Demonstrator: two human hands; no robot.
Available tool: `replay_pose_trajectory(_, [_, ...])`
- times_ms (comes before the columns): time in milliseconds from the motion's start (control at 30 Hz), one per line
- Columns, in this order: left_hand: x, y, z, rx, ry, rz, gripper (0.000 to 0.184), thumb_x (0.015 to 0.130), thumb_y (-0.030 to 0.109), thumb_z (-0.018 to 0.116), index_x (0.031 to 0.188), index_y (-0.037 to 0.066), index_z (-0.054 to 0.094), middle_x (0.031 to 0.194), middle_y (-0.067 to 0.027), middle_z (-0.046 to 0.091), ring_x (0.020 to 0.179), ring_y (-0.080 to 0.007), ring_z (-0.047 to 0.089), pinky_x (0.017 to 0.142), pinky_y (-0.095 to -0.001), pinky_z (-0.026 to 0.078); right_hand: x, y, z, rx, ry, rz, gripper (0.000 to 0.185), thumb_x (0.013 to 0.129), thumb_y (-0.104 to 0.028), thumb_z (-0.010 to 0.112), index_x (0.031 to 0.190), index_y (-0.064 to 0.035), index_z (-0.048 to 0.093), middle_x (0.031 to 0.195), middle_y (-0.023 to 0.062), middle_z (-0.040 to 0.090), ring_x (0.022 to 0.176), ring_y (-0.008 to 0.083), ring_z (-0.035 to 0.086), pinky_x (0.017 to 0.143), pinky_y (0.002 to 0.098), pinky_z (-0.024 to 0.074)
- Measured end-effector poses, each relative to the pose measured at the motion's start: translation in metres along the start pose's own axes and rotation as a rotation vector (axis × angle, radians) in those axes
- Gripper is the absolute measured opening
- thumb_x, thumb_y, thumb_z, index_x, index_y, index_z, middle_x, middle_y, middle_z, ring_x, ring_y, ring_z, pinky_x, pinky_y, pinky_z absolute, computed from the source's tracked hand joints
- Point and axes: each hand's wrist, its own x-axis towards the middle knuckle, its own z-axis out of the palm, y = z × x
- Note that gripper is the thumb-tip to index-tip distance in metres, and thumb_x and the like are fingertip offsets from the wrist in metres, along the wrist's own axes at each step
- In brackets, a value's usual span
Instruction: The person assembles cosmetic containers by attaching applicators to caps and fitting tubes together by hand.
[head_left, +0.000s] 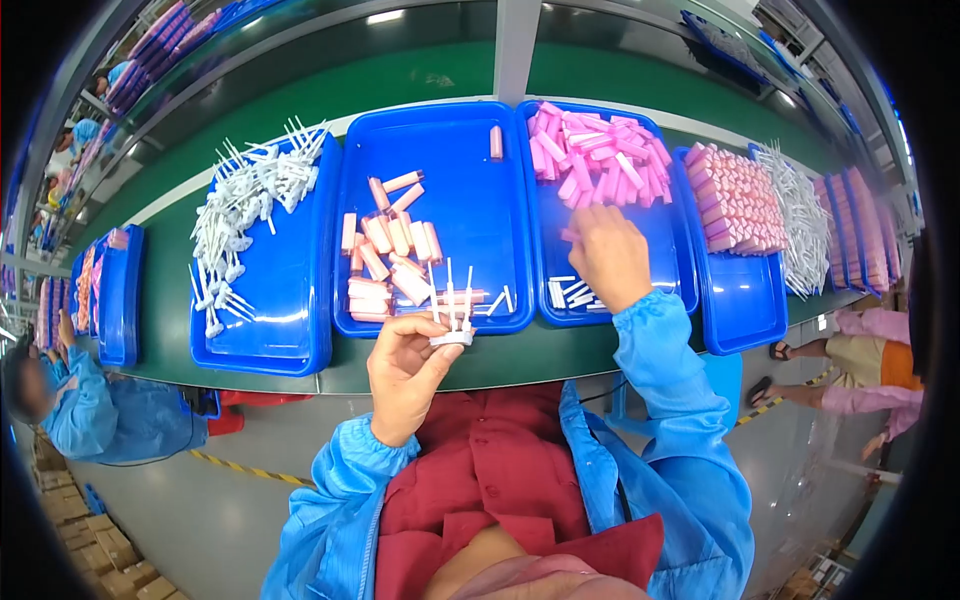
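Note:
My left hand [402,378] pinches a white plastic part with three upright prongs [454,337] between thumb and fingers, at the front edge of a blue tray [460,180]. Peach-coloured tubes [378,236] lie loose in that tray behind the hand. Over the blue tray to the right [552,215], my right hand [608,255] is closed, and a small pink tube [569,236] shows at its fingertips; the fingers are partly hidden. A heap of pink tubes [605,150] fills the far part of that tray, and short white sticks [572,293] lie near its front.
At left, a blue tray [250,345] holds many white pronged parts [245,195]. At right, another blue tray [745,310] carries stacked pink pieces [735,200] beside white parts [793,220]. A person in blue [110,405] works at far left; another person [870,365] is at right.

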Motion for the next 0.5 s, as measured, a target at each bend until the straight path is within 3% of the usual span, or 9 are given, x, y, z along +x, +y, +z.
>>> replay_pose_trajectory(67, [-0.001, -0.002, 0.000, 0.024, -0.012, 0.006, 0.030, 0.088, -0.016, 0.066, 0.111, 0.000, 0.054, 0.113, -0.0134, 0.061, 0.108, -0.0230, 0.066, 0.097, -0.0353, 0.054, 0.000, 0.008, -0.004, 0.017, -0.030, 0.019, 0.023, 0.071, -0.005, 0.068, 0.093, -0.0071, 0.063, 0.091, 0.0095, 0.066, 0.092, 0.0299, 0.064, 0.077, 0.0441, 0.0524])
replay_pose_trajectory(100, [-0.001, -0.002, 0.001, 0.052, -0.021, 0.011, 0.030, 0.088, -0.015, 0.065, 0.109, 0.001, 0.053, 0.111, -0.0138, 0.062, 0.107, -0.0239, 0.066, 0.096, -0.0364, 0.054, -0.002, 0.008, -0.011, 0.048, -0.043, 0.029, 0.027, 0.077, -0.006, 0.070, 0.103, -0.0047, 0.063, 0.088, 0.0093, 0.065, 0.087, 0.0263, 0.065, 0.076, 0.0413, 0.0539])
replay_pose_trajectory(200, [0.001, 0.002, 0.004, 0.091, -0.097, 0.039, 0.028, 0.088, -0.015, 0.066, 0.107, 0.001, 0.053, 0.109, -0.0147, 0.062, 0.106, -0.0240, 0.066, 0.095, -0.0386, 0.055, -0.007, -0.001, -0.019, 0.826, -0.094, 0.319, 0.030, 0.085, -0.010, 0.070, 0.113, -0.0016, 0.063, 0.087, 0.0070, 0.064, 0.080, 0.0192, 0.066, 0.073, 0.0350, 0.0552])
replay_pose_trajectory(233, [0.001, 0.002, 0.005, 0.097, -0.128, 0.049, 0.028, 0.088, -0.014, 0.066, 0.107, 0.001, 0.053, 0.109, -0.0150, 0.062, 0.106, -0.0236, 0.066, 0.095, -0.0392, 0.055, -0.010, -0.002, -0.017, 1.098, -0.088, 0.362, 0.038, 0.092, -0.015, 0.070, 0.124, -0.0007, 0.059, 0.087, 0.0041, 0.062, 0.077, 0.0132, 0.064, 0.070, 0.0302, 0.0554])
replay_pose_trajectory(333, [0.002, 0.000, 0.010, 0.073, -0.177, 0.049, 0.027, 0.088, -0.014, 0.067, 0.106, 0.001, 0.053, 0.108, -0.0152, 0.062, 0.105, -0.0226, 0.065, 0.094, -0.0403, 0.056, -0.019, -0.031, -0.037, 1.715, -0.053, 0.706, 0.038, 0.094, -0.014, 0.068, 0.128, -0.0021, 0.056, 0.087, 0.0028, 0.062, 0.078, 0.0124, 0.064, 0.068, 0.0304, 0.0558])
replay_pose_trajectory(500, [0.002, -0.004, 0.014, -0.019, -0.265, 0.021, 0.024, 0.090, -0.013, 0.065, 0.110, -0.001, 0.056, 0.114, -0.0153, 0.062, 0.108, -0.0224, 0.065, 0.097, -0.0377, 0.055, -0.028, -0.051, -0.034, 1.785, -0.052, 0.728, 0.040, 0.097, -0.020, 0.068, 0.130, -0.0020, 0.052, 0.084, 0.0034, 0.062, 0.068, 0.0121, 0.062, 0.060, 0.0267, 0.0543])
